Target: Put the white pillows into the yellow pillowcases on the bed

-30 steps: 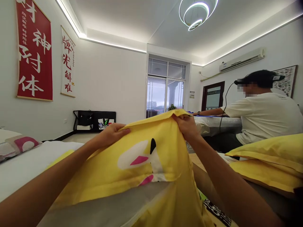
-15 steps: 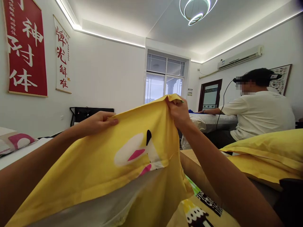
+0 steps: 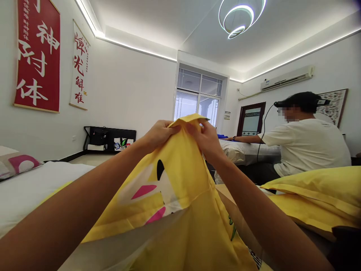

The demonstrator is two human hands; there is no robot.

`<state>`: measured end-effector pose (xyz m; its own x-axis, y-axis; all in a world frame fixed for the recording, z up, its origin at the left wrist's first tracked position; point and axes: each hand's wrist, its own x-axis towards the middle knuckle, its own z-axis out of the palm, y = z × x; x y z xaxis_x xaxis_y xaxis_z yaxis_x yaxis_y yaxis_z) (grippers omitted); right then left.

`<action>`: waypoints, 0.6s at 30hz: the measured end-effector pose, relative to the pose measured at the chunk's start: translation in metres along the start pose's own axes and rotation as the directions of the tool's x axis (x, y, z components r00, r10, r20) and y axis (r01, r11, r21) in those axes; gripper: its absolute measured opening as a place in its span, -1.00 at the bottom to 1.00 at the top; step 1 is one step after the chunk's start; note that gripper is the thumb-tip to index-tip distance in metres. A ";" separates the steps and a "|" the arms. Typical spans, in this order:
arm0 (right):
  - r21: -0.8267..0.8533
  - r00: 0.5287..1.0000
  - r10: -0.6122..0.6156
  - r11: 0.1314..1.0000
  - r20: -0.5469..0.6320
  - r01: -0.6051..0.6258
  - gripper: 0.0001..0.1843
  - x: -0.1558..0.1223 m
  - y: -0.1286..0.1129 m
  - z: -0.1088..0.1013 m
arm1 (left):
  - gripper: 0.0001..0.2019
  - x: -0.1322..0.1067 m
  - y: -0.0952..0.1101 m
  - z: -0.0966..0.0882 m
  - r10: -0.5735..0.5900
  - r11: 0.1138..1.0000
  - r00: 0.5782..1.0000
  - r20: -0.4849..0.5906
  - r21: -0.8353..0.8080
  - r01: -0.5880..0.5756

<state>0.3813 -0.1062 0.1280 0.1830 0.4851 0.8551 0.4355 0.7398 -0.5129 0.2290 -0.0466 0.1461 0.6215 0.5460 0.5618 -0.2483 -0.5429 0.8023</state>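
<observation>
A yellow pillowcase (image 3: 194, 169) with a white, pink and black print hangs from both my hands. My left hand (image 3: 160, 134) pinches its top edge from the left, thumb along the cloth. Close by on the right, my right hand (image 3: 209, 142) grips the same edge near a corner, its fingers closed. Between the two hands the fabric is bunched into folds. Lower down, a hemmed edge crosses the cloth, with a pale grey-white area below it. My forearms cover parts of the cloth's sides.
Several things surround me: a yellow pillow (image 3: 324, 192) on the right, a white bed surface (image 3: 53, 184) and a patterned pillow (image 3: 21, 163) on the left. A co-worker (image 3: 313, 146) in a white T-shirt sits at the right beside a plastic-covered mattress (image 3: 254, 152). A black bench (image 3: 126, 134) stands by the far wall.
My left hand has moved right along the top edge, close to my right hand. The cloth between them has gone from stretched to gathered. The view has shifted slightly.
</observation>
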 end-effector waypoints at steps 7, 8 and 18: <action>-0.011 0.876 0.407 0.908 0.258 -0.418 -0.53 -0.078 0.030 -0.021 | -0.78 0.007 -0.008 0.002 0.146 0.912 0.977 -0.155 0.405 -0.072; 0.013 0.857 0.423 0.895 0.295 -0.446 -0.55 -0.083 0.033 -0.018 | -0.77 0.009 -0.010 0.007 0.149 0.915 0.981 -0.126 0.394 -0.088; 0.188 0.867 0.447 0.853 0.219 -0.487 -0.67 -0.090 0.045 -0.012 | -0.73 0.007 -0.024 0.021 0.204 0.913 0.978 -0.054 0.371 -0.170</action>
<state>0.3953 -0.1225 0.0288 0.1609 0.8536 0.4955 0.1161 0.4822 -0.8683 0.2554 -0.0429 0.1264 0.5170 0.4573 0.7236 -0.0569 -0.8251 0.5621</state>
